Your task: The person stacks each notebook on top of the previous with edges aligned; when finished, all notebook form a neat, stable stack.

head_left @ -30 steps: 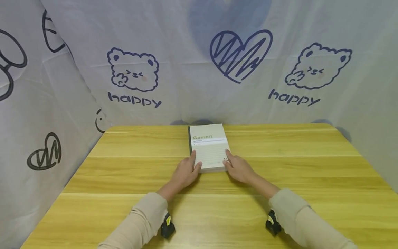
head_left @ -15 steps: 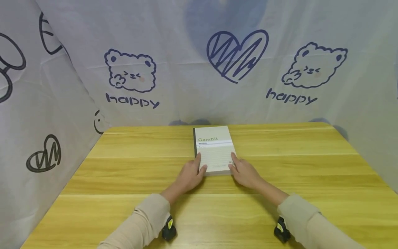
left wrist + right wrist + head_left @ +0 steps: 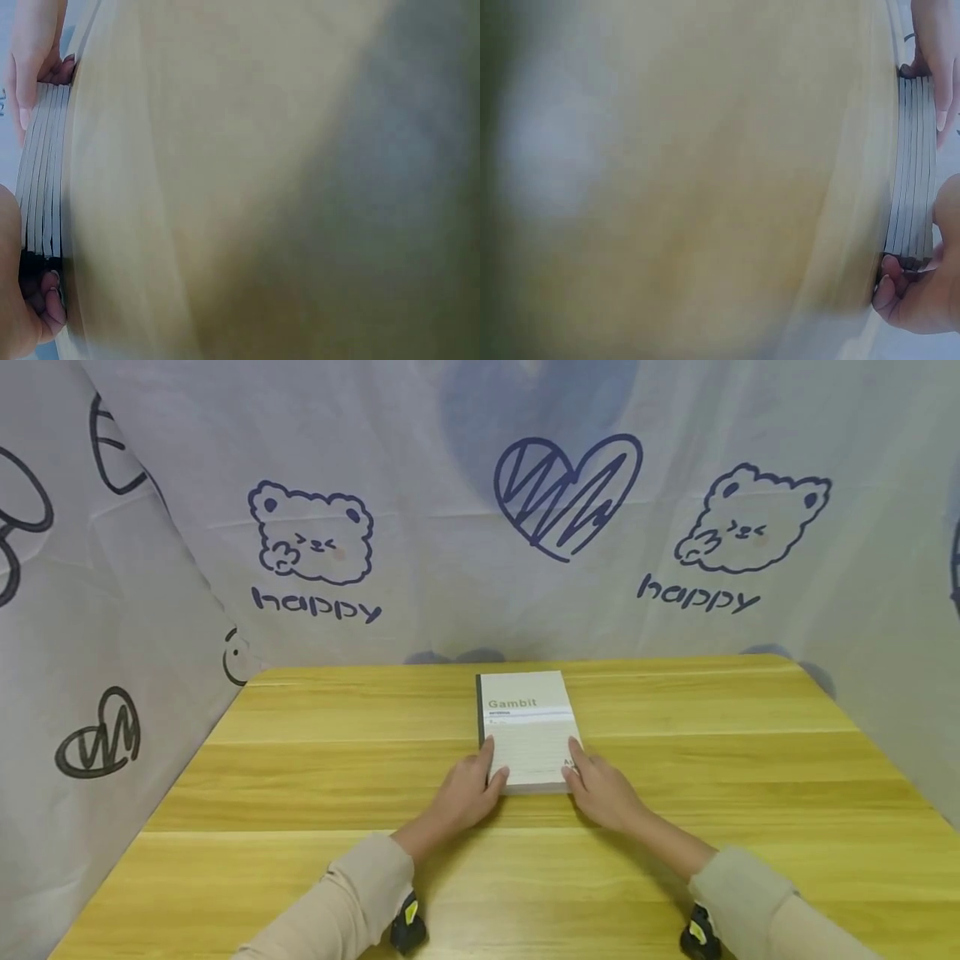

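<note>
Hands (image 3: 468,792) flanking lengthwise notebook (image 3: 529,727)

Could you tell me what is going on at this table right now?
A person in beige sleeves has both hands on a stack of notebooks lying flat on the wooden table, the top cover reading "Gambit". The left hand grips the near left corner and the right hand grips the near right corner, thumbs on top. The wrist views show several notebooks stacked, with fingers curled under the bottom edge. A printed fabric backdrop hangs behind.
</note>
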Demonstrator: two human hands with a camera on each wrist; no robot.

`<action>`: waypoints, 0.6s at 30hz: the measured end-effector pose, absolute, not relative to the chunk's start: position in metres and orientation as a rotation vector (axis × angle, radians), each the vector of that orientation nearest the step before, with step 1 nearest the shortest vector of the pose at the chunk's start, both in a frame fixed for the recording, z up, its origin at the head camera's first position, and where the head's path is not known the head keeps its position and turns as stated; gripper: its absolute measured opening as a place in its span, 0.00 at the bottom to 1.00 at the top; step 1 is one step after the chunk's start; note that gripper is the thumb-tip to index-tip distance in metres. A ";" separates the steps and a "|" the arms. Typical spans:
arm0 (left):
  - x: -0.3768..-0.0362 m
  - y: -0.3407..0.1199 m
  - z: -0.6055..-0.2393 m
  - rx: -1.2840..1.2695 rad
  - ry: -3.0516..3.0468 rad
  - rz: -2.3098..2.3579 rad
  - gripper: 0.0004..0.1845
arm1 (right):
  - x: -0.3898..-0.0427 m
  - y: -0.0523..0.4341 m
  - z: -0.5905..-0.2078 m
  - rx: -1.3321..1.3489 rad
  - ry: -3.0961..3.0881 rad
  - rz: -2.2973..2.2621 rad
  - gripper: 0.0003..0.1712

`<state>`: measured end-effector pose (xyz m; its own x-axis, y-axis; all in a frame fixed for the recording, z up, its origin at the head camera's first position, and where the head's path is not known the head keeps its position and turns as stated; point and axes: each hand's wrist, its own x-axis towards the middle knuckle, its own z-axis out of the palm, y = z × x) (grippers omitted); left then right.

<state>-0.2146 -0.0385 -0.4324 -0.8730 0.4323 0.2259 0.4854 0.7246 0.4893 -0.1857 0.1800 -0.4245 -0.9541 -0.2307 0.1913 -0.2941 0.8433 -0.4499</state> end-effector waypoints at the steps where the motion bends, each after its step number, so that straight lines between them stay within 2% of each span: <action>1: -0.213 -0.038 -0.433 -0.759 -2.825 -0.840 0.30 | -0.184 0.180 -0.425 0.401 -2.894 0.738 0.30; 18: -0.195 -0.031 -0.433 -0.836 -2.810 -0.841 0.31 | -0.159 0.190 -0.425 0.379 -2.878 0.715 0.30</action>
<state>-0.1950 -0.0313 -0.4327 -0.8459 0.4788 0.2350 0.5292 0.6984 0.4818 -0.1591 0.1899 -0.4249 -0.9564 -0.2068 0.2061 -0.2792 0.8544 -0.4383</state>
